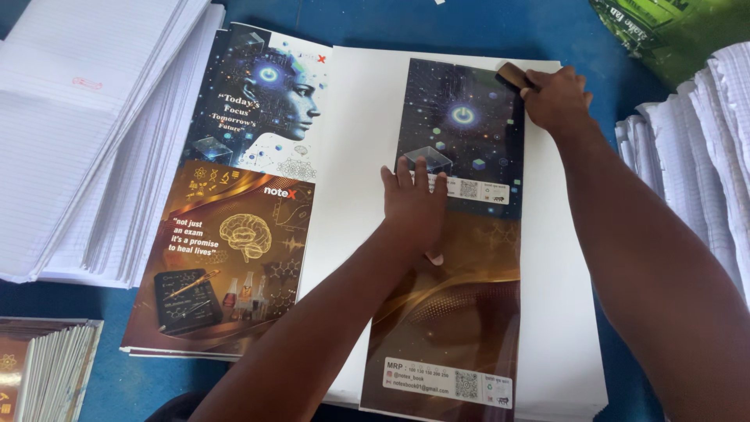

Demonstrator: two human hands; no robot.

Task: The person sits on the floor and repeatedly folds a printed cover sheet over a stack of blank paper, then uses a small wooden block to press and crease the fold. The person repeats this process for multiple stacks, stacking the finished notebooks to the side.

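Right hand (556,99) closed over small brown block (513,75), fingers curled on top, block's end poking out to the left of the knuckles. Block pressed on top right corner of printed cover strip (461,133), right at the strip's upper edge. Left hand (414,207) flat, fingers spread and pointing up, palm down on the middle of same strip, holding nothing, just pinning it. Below and left of the block hand, well apart from it.

Strip long and narrow, running from the block down toward the viewer; top half dark with glowing ring and small cubes, lower half brown-gold with white label patches. Lying on stack of plain white sheets (355,156), white margins showing on both sides of strip. White stack resting on blue table (484,27).

Left of the pinning hand, past the white margin: pile of printed covers (242,195), top one showing a bluish face profile above, brown panel with brain outline below. Farther left: tall stacks of ruled paper (86,133), fanned edges. Near bottom-left corner: another small pile of bound books (47,367), edges only.

Right of the block hand, beyond the forearm: more ruled paper bundles (695,156), curled edges. Above those, green bag (672,31) at top right corner, partly cut off.
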